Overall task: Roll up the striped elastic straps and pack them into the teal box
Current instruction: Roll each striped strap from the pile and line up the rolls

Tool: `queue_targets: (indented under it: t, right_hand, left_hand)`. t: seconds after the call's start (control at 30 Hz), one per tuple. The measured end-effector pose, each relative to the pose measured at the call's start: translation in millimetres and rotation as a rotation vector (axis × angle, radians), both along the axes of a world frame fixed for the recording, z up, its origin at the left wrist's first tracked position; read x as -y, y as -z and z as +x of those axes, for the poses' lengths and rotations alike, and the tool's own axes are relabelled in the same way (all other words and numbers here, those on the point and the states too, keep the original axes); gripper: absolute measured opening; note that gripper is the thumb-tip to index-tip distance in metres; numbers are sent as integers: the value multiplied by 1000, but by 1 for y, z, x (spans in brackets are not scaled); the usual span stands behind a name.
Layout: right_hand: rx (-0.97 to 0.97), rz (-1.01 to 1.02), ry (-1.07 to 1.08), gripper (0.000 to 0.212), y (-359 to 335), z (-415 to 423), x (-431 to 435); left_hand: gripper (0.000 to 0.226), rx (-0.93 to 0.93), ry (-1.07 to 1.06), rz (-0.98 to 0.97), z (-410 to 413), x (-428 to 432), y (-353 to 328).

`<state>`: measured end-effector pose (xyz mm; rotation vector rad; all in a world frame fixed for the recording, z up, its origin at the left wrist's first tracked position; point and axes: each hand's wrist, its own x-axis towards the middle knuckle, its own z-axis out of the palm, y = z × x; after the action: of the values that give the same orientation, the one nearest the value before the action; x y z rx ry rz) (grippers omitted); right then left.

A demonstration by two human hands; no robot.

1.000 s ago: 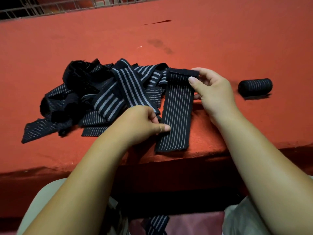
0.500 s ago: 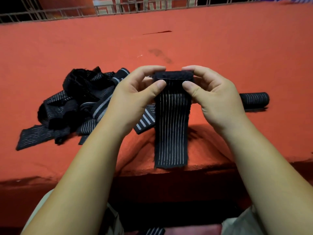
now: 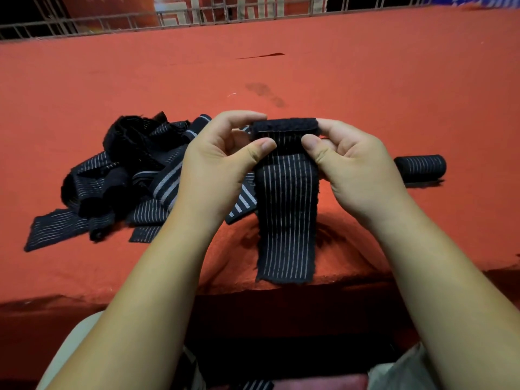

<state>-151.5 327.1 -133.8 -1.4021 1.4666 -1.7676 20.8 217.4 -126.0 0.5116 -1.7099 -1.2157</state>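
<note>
A black strap with thin pale stripes [image 3: 287, 218] hangs from both my hands above the red table, its lower end near the table's front edge. Its top end is folded over into a small black roll. My left hand [image 3: 222, 164] pinches the left side of that roll between thumb and fingers. My right hand [image 3: 351, 167] pinches the right side the same way. A tangled pile of striped straps [image 3: 126, 175] lies to the left. One finished rolled strap [image 3: 420, 167] lies on the table to the right. No teal box is in view.
The red cloth-covered table [image 3: 365, 80] stretches far back to a metal railing [image 3: 197, 18]. A dark stain [image 3: 264, 92] marks the cloth behind my hands. My lap shows below the table's front edge.
My left hand left the strap's lower part and came up to its top end beside my right hand. Both hands lifted that end and folded it into a small roll.
</note>
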Motion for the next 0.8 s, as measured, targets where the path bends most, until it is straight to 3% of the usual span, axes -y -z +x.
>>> queue_targets:
  t: [0.1,0.27,0.53,0.8]
  right_hand:
    - [-19,-10,24,25,0,0,1]
    - [-25,-63,99,25,5,1,5]
    - [69,-99,-1,35,4,-3,5]
    - [110,-58,-50,35,6,-3,5]
  left_hand:
    - [24,-29,-136,34,-5,-4,2]
    - [14,-44,-178,30,-10,-14,3]
    - [31,56,23,114,-1,-4,-3]
    - [22,37,48,192,1,-1,3]
